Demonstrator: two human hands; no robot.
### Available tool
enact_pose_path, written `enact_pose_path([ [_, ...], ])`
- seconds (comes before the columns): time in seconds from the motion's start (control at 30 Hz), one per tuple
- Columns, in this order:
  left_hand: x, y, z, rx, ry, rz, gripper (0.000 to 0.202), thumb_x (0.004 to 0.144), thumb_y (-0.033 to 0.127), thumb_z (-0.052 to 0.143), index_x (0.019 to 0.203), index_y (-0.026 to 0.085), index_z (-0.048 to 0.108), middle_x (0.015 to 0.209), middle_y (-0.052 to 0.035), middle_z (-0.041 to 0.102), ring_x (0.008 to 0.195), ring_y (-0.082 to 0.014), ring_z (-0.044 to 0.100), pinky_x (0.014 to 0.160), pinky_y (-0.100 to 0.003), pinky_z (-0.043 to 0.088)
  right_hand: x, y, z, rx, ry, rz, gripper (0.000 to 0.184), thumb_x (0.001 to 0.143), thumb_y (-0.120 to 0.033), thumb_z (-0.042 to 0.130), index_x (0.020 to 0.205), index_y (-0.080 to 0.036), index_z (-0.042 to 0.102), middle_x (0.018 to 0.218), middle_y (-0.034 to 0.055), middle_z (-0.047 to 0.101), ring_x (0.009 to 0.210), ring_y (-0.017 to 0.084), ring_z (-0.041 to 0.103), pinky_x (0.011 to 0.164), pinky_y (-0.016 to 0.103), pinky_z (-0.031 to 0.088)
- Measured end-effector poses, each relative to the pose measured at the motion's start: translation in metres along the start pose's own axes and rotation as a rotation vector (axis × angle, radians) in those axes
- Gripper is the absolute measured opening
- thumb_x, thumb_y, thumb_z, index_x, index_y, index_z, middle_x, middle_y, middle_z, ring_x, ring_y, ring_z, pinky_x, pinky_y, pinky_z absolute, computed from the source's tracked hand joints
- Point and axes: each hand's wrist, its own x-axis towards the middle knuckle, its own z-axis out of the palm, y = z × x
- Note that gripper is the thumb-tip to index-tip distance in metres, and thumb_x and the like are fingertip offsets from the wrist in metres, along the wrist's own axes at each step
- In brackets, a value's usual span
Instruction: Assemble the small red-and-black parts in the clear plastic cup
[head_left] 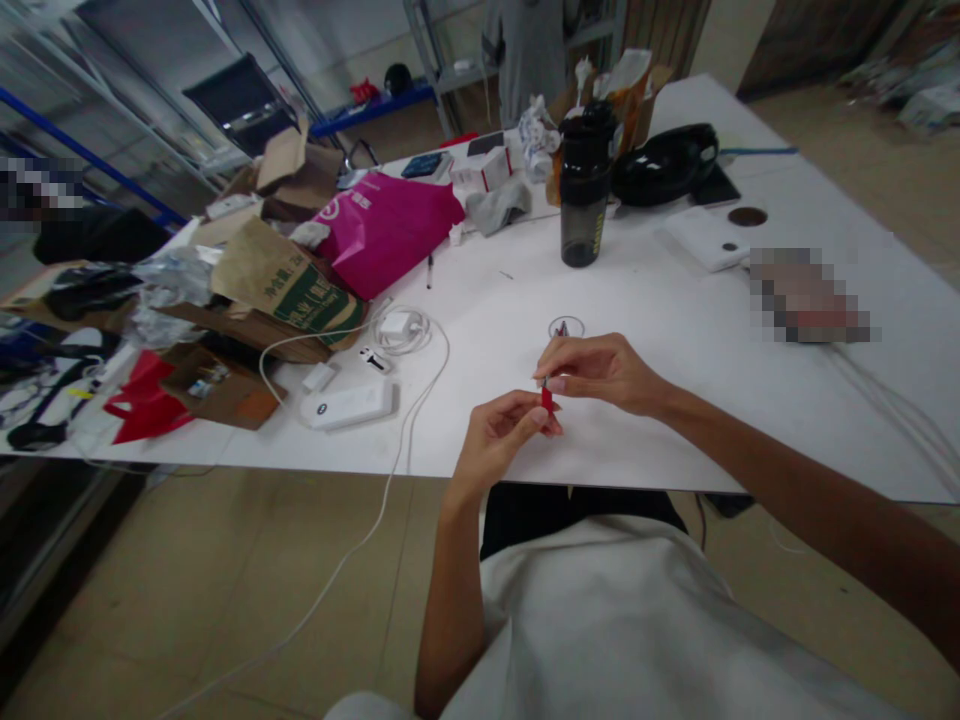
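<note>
Just above the table's front edge, my left hand [504, 432] is closed, with thumb and fingers pinching a small red object [547, 401]. That object is narrow and held roughly upright, with a darker tip at its top; its exact kind is too small to make out. From above and to the right, my right hand [600, 372] closes its thumb and fingertips on the upper end of the same object. Just beyond my right hand, a thin dark ring [568, 323] shows on the white table [480, 300], with something small and dark at its middle, partly hidden by the hand.
A dark water bottle [583, 190] and a glossy black case [666, 165] stand farther back. Left lie a coiled white cable [409, 330], a white power bank [352, 405], a pink bag [390, 225] and cardboard boxes [225, 385]. A blurred-out item [810, 297] lies right.
</note>
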Motion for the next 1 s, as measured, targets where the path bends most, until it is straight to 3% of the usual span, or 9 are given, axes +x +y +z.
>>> enact_pose_path([
  [0.2, -0.005, -0.004, 0.007, -0.073, -0.184, -0.09, 0.04, 0.106, 0.055, 0.084, 0.107, 0.015, 0.083, 0.09, -0.0113, 0.086, 0.084, -0.0225, 0.082, 0.089, -0.037, 0.066, 0.001, -0.009, -0.004, 0.0, 0.079, -0.031, 0.018, 0.1, -0.038, 0.094, 0.115, -0.028, 0.093, 0.105, 0.006, 0.085, 0.097, 0.02, 0.08, 0.087, 0.036, 0.07],
  [0.33, -0.005, -0.014, 0.003, -0.096, -0.045, -0.015, 0.039, 0.106, 0.054, 0.086, 0.115, 0.017, 0.077, 0.09, -0.0097, 0.085, 0.084, -0.0219, 0.081, 0.087, -0.037, 0.065, -0.001, -0.018, -0.022, -0.216, 0.316, -0.119, 0.031, 0.097, -0.044, 0.097, 0.124, -0.03, 0.09, 0.112, 0.0061, 0.086, 0.101, 0.023, 0.081, 0.094, 0.041, 0.072],
  [0.47, 0.002, -0.019, -0.016, -0.042, 0.102, 0.084, 0.047, 0.104, 0.049, 0.089, 0.137, 0.022, 0.068, 0.091, -0.0052, 0.084, 0.088, -0.0207, 0.081, 0.086, -0.035, 0.063, -0.011, -0.028, -0.06, -0.513, 0.485, -0.219, 0.025, 0.099, -0.049, 0.093, 0.117, -0.033, 0.088, 0.112, 0.0069, 0.085, 0.103, 0.027, 0.081, 0.096, 0.048, 0.072],
  [0.6, 0.011, -0.016, -0.034, 0.074, 0.158, 0.146, 0.067, 0.106, 0.046, 0.087, 0.163, 0.029, 0.057, 0.094, -0.0025, 0.083, 0.093, -0.0204, 0.082, 0.093, -0.037, 0.066, -0.028, -0.034, -0.101, -0.788, 0.501, -0.213, 0.018, 0.103, -0.049, 0.088, 0.113, -0.034, 0.086, 0.113, 0.007, 0.084, 0.107, 0.03, 0.081, 0.101, 0.054, 0.071],
  [0.73, 0.023, -0.011, -0.047, 0.141, 0.131, 0.149, 0.063, 0.106, 0.043, 0.087, 0.161, 0.027, 0.061, 0.095, -0.0033, 0.083, 0.096, -0.0206, 0.083, 0.094, -0.037, 0.066, -0.043, -0.031, -0.129, -0.958, 0.496, -0.139, 0.015, 0.105, -0.046, 0.083, 0.114, -0.034, 0.085, 0.113, 0.0059, 0.085, 0.104, 0.029, 0.082, 0.098, 0.053, 0.071],
  [1.0, 0.059, -0.007, -0.075, 0.216, 0.109, 0.115, 0.075, 0.093, 0.042, 0.099, 0.157, 0.026, 0.064, 0.093, 0.0003, 0.08, 0.099, -0.0221, 0.085, 0.099, -0.039, 0.067, -0.053, -0.011, -0.141, -1.107, 0.488, -0.042, 0.013, 0.105, -0.043, 0.08, 0.109, -0.03, 0.08, 0.109, 0.0071, 0.087, 0.094, 0.029, 0.081, 0.088, 0.048, 0.07],
])
